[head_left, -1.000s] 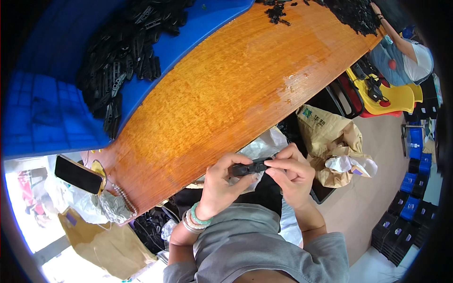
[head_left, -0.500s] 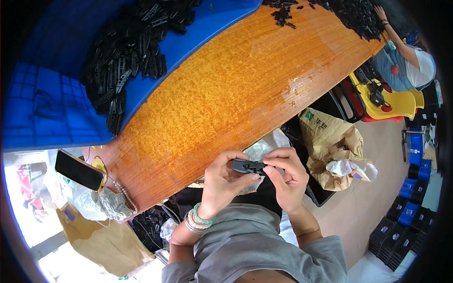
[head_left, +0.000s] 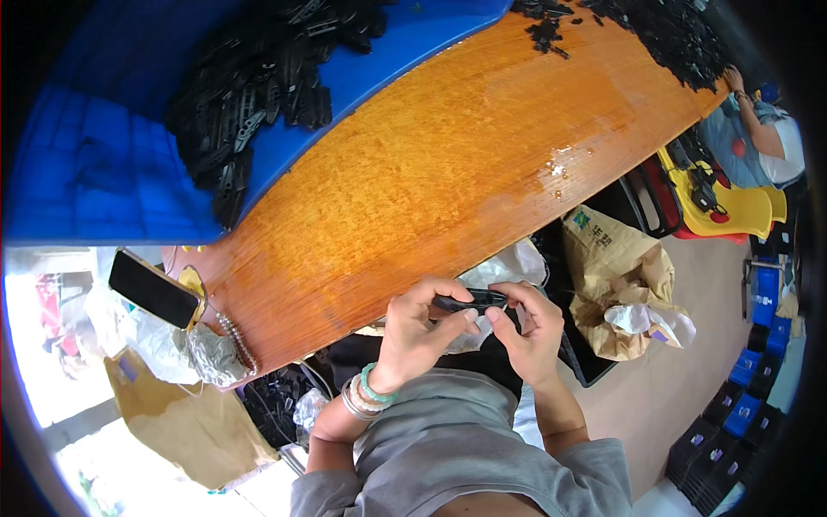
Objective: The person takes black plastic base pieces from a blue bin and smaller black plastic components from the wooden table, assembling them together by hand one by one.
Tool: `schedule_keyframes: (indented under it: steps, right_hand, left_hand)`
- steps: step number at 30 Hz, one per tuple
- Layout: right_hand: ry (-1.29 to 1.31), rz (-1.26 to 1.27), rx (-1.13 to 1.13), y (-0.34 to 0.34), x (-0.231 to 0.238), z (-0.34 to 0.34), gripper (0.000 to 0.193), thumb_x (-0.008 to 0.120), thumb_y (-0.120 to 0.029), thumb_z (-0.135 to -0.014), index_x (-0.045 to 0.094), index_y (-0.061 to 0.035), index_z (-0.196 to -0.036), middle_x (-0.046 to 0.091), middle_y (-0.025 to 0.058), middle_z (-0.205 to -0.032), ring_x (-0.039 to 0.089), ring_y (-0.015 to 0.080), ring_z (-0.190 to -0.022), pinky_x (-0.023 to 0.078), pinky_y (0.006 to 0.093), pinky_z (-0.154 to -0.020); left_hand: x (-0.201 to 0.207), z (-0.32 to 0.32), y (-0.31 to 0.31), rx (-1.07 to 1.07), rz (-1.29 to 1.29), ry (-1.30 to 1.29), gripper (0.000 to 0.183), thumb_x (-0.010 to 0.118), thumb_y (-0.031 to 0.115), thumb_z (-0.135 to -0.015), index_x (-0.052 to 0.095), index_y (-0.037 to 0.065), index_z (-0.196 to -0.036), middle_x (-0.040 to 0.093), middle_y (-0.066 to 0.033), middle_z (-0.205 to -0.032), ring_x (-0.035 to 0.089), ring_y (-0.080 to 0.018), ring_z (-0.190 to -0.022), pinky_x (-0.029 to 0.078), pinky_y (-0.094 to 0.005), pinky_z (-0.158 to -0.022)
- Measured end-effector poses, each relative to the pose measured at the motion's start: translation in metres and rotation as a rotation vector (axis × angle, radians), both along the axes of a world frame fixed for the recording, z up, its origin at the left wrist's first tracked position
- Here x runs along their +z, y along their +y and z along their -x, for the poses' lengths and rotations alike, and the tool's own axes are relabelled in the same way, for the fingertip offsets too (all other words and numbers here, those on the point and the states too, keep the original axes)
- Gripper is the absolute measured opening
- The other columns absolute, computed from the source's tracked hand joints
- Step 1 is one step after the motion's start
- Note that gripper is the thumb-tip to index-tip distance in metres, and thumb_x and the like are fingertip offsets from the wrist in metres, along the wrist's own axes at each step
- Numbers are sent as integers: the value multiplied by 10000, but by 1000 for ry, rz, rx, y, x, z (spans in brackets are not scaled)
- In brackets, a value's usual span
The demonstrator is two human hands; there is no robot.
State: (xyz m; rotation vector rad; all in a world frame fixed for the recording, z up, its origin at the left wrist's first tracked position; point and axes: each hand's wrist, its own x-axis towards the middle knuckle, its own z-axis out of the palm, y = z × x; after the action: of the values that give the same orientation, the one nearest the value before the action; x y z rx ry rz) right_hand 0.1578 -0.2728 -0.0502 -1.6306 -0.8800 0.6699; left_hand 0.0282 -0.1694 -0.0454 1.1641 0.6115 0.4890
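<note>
A small, long black plastic part [head_left: 479, 300] spans the gap between my hands, just off the table's near edge. My left hand [head_left: 422, 326] pinches its left end between thumb and fingers. On the other end, the thumb and fingers of my right hand [head_left: 527, 332] are closed, the thumb pressing near the part's middle. My fingers cover both ends, so its full shape is hidden. Many similar long black parts [head_left: 250, 112] lie heaped in a blue bin [head_left: 112, 172] at the upper left.
The wooden table [head_left: 388, 181] slants across the view. A phone [head_left: 153, 289] leans on a stand at its left end. Brown paper bags [head_left: 616, 267] hang open right of my hands. At the far right, a person [head_left: 762, 142] reaches to a black pile [head_left: 668, 39].
The black part has turned between my fingers and now shows a smoother, curved side. My head view has shifted slightly, so the surroundings sit a little further right.
</note>
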Motion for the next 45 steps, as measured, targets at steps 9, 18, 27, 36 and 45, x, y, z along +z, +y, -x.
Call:
schedule_keyframes:
  steps: [9,18,27,36,45]
  right_hand:
    - [72,231,319,-10,-4,-21,225,702,-84,-727,634,-3,-926,612,66,-764,523,109,-588,406,229,-547]
    - [-24,99,329,4,-17,-36,187,655,-76,-779,627,-13,-953,643,88,-788,580,139,-621,449,242,-543]
    - [-998,-48,-400,144,-21,-277,128,590,-18,-746,640,-31,-863,589,139,-828,548,310,-780,432,380,-676]
    - [-1243,163,-343,189,-32,-300,130,631,-29,-714,635,-41,-844,602,94,-876,513,270,-917,373,416,-786]
    - [-655,-131,-139,96,26,-193,138,679,-49,-733,621,-3,-850,597,58,-773,562,174,-728,411,246,-611]
  left_hand:
    - [13,21,48,-87,-763,176,272,672,58,-761,600,-8,-1015,616,-139,-990,608,-234,-858,489,-303,-700]
    - [-5,96,183,622,-1484,1251,137,640,36,-677,599,-3,-801,561,-139,-881,532,-315,-866,434,-384,-763]
    - [-13,102,183,609,-1199,961,145,645,-41,-653,519,-20,-723,558,-128,-807,546,-296,-746,438,-342,-711]
    - [-27,119,176,655,-498,637,129,613,-46,-759,518,22,-814,551,-42,-772,499,-108,-660,402,-224,-613]
    - [-4,71,117,458,48,-24,229,553,-39,-795,457,55,-980,575,-90,-901,513,-119,-713,416,-225,-621]
